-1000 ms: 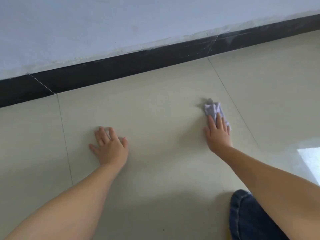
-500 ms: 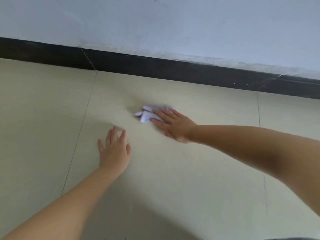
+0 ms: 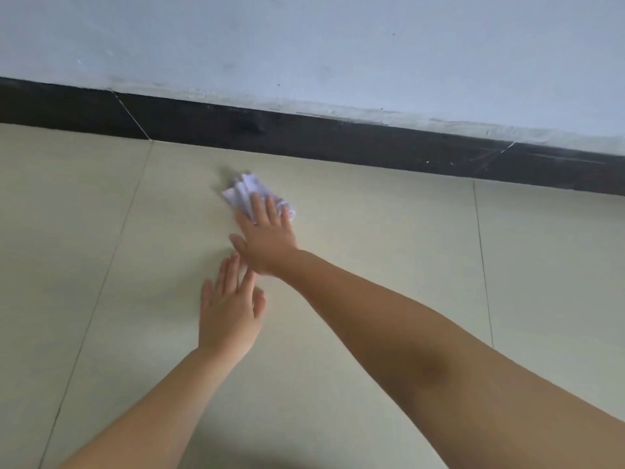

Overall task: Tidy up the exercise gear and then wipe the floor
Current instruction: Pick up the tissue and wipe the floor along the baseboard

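Observation:
A crumpled white wipe lies on the pale tiled floor a short way in front of the wall. My right hand presses flat on it, fingers spread over its near part, arm reaching in from the lower right. My left hand rests palm down on the floor just below and left of the right hand, fingers apart and holding nothing; its fingertips almost touch the right wrist. No exercise gear is in view.
A black skirting board runs along the foot of the pale wall, just beyond the wipe. Thin tile joints cross the floor at the left and right.
My right hand has swept the wipe from the right across to the left, then a little away towards the wall. My left hand has stayed flat on the floor.

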Demonstrator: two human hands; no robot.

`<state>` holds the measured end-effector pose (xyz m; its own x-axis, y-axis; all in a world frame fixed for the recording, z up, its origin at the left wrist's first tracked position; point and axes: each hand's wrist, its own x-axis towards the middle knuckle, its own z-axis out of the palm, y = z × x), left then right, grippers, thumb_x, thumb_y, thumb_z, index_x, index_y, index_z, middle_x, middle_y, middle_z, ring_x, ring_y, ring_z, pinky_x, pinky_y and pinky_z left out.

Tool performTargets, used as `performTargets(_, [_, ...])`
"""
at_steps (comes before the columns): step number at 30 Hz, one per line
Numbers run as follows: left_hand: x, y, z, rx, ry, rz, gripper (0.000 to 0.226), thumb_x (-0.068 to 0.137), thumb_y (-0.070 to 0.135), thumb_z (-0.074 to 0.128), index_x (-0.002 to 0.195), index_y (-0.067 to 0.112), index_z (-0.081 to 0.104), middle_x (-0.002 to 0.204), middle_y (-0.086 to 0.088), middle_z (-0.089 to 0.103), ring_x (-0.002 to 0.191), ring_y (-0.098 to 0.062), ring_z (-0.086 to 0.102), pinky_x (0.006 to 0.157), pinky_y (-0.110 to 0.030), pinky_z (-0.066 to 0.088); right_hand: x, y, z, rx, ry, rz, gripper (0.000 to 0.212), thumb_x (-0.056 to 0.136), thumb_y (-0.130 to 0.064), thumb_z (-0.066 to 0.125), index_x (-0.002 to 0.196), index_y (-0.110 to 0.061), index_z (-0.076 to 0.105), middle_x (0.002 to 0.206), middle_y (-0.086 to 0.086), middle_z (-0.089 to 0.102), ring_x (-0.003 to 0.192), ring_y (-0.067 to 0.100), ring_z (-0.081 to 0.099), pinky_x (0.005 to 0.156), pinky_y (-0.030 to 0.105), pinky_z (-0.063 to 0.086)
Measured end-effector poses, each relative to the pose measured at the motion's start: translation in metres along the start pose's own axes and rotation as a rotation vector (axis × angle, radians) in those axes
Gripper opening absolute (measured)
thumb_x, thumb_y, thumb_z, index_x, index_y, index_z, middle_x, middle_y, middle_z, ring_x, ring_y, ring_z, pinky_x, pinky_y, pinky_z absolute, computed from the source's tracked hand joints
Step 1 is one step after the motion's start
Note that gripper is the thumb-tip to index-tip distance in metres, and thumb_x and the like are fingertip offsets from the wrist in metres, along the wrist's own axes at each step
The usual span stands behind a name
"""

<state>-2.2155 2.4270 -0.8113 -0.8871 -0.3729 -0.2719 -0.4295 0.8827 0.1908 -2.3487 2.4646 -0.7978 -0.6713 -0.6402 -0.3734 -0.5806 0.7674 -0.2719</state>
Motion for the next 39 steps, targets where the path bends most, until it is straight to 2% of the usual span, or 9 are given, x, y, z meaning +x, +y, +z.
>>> performTargets(6, [0.007, 0.013, -0.015, 0.058, -0.118, -0.080, 0.055, 0.098, 0.039, 0.033, 0.149, 0.025, 0.018, 0.160, -0.001, 0.006, 0.147, -0.019, 0.006, 0.115, -0.049, 0.012, -0.004, 0.072, -0.017, -0.127, 0.013, -0.137, 0.051, 0.104, -0.037, 0.018, 0.153, -0.031, 0.006, 0.161, 0.002, -0.009, 0.148, 0.026, -0.007, 0.119, 0.042, -0.004])
performTargets(12, [0.006, 0.058, 0.007, 0.035, -0.068, 0.130, 0.056, 0.095, 0.037, 0.044, 0.146, 0.016, 0.032, 0.157, -0.012, 0.017, 0.146, -0.027, 0.014, 0.111, -0.055, 0.017, -0.106, 0.259, -0.024, 0.096, 0.288, 0.690, 0.051, 0.102, -0.034, 0.022, 0.151, -0.031, 0.010, 0.161, 0.006, -0.001, 0.147, 0.025, -0.001, 0.118, 0.045, 0.001])
performTargets(16, [0.003, 0.070, 0.021, 0.023, -0.109, 0.092, 0.065, 0.092, 0.037, 0.052, 0.147, 0.012, 0.030, 0.157, -0.015, 0.014, 0.146, -0.031, 0.011, 0.109, -0.060, 0.014, -0.130, 0.295, -0.033, 0.313, 0.250, 1.138, 0.052, 0.101, -0.038, 0.020, 0.151, -0.026, 0.016, 0.160, 0.008, -0.002, 0.146, 0.029, -0.001, 0.117, 0.049, 0.003])
performTargets(19, [0.005, 0.062, 0.023, 0.070, -0.099, 0.104, 0.065, 0.091, 0.036, 0.053, 0.147, 0.011, 0.030, 0.157, -0.016, 0.015, 0.145, -0.032, 0.013, 0.108, -0.061, 0.016, -0.115, 0.243, -0.018, 0.265, 0.239, 0.935, 0.054, 0.102, -0.040, 0.019, 0.152, -0.023, 0.010, 0.160, 0.009, -0.005, 0.147, 0.030, -0.006, 0.117, 0.049, -0.001])
performTargets(24, [0.005, 0.061, 0.020, 0.035, -0.058, 0.116, 0.053, 0.089, 0.018, 0.060, 0.138, 0.004, 0.045, 0.149, -0.024, 0.032, 0.138, -0.039, 0.029, 0.099, -0.067, 0.026, -0.138, 0.103, 0.046, 0.114, 0.148, 0.166, 0.054, 0.100, -0.039, 0.023, 0.152, -0.025, 0.014, 0.161, 0.006, -0.001, 0.147, 0.027, -0.005, 0.117, 0.046, -0.008])
performTargets(27, [0.006, 0.062, 0.013, 0.066, -0.099, 0.103, 0.053, 0.093, 0.021, 0.049, 0.144, 0.010, 0.037, 0.155, -0.017, 0.021, 0.143, -0.032, 0.018, 0.106, -0.060, 0.022, -0.159, 0.122, 0.051, -0.010, 0.068, -0.065, 0.052, 0.098, -0.039, 0.021, 0.149, -0.029, 0.025, 0.160, 0.002, 0.016, 0.147, 0.022, 0.015, 0.120, 0.043, 0.005])
performTargets(29, [0.007, 0.059, 0.009, 0.084, -0.116, 0.114, 0.056, 0.096, 0.026, 0.041, 0.149, 0.015, 0.025, 0.159, -0.012, 0.009, 0.146, -0.026, 0.008, 0.111, -0.053, 0.016, -0.178, 0.163, 0.048, -0.006, 0.181, 0.065, 0.054, 0.095, -0.038, 0.020, 0.146, -0.029, 0.035, 0.155, 0.005, 0.029, 0.142, 0.025, 0.030, 0.117, 0.046, 0.020])
performTargets(35, [0.006, 0.056, 0.002, 0.134, -0.150, 0.142, 0.058, 0.098, 0.036, 0.032, 0.151, 0.022, 0.014, 0.160, -0.007, 0.001, 0.147, -0.022, 0.002, 0.114, -0.046, 0.015, -0.242, 0.251, 0.031, 0.282, 0.283, 1.078, 0.053, 0.102, -0.029, 0.022, 0.153, -0.026, 0.007, 0.161, 0.007, -0.003, 0.148, 0.025, -0.003, 0.119, 0.045, -0.001])
performTargets(39, [0.006, 0.058, 0.001, 0.101, -0.119, 0.139, 0.054, 0.098, 0.029, 0.035, 0.150, 0.020, 0.023, 0.159, -0.008, 0.009, 0.147, -0.023, 0.009, 0.112, -0.047, 0.018, -0.198, 0.138, 0.063, 0.189, 0.330, 0.804, 0.054, 0.098, -0.032, 0.030, 0.150, -0.021, 0.024, 0.159, 0.010, 0.013, 0.147, 0.030, 0.013, 0.118, 0.048, 0.008])
